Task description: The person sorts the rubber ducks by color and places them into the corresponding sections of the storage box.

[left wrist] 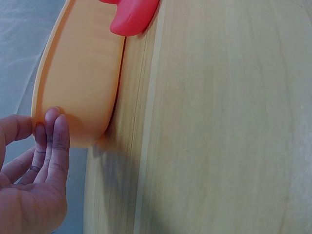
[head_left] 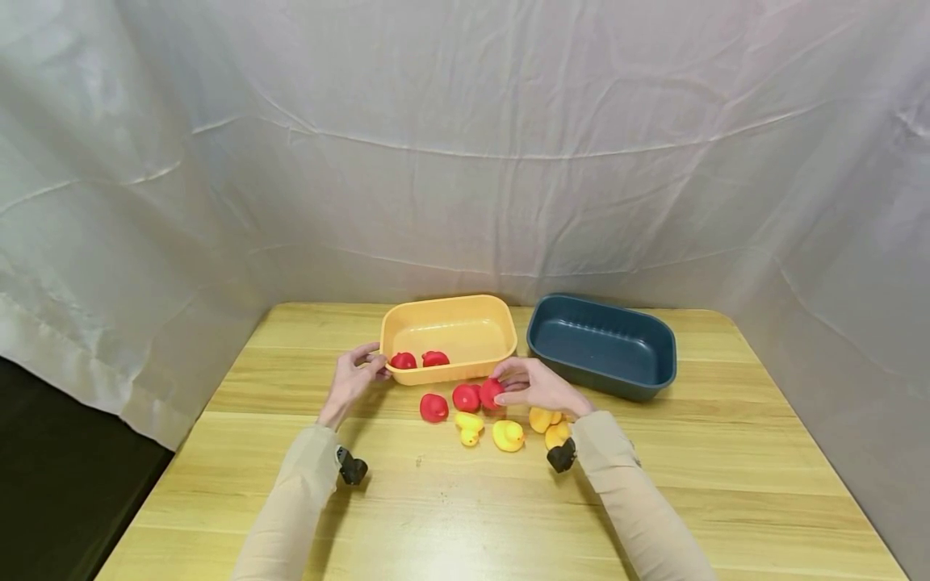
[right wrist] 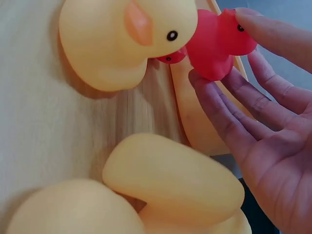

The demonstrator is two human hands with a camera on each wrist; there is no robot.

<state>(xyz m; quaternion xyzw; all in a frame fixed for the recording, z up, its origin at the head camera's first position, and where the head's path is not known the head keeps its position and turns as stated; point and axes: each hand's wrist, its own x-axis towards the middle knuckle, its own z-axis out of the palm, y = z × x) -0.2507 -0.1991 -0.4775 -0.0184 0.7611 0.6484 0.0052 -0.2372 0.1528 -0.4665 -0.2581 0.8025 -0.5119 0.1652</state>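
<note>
My left hand (head_left: 372, 365) lies with straight fingers (left wrist: 54, 141) against the near left corner of an orange bin (head_left: 465, 329) (left wrist: 83, 73). Two red ducks (head_left: 404, 361) (head_left: 435, 358) sit inside the bin at its near left. My right hand (head_left: 517, 382) pinches a red duck (head_left: 491, 393) (right wrist: 214, 44) between thumb and fingers (right wrist: 229, 107), just in front of the bin's near wall (right wrist: 195, 117). Two more red ducks (head_left: 433, 407) (head_left: 466, 397) lie on the table to its left. Several yellow ducks (head_left: 508, 436) (right wrist: 122, 39) are scattered below and under my right wrist.
A dark blue bin (head_left: 603, 345) with nothing in it stands right of the orange one, near the table's far edge. The wooden table (head_left: 726, 484) is backed and flanked by white cloth. A dark floor drops off beyond the table's left edge.
</note>
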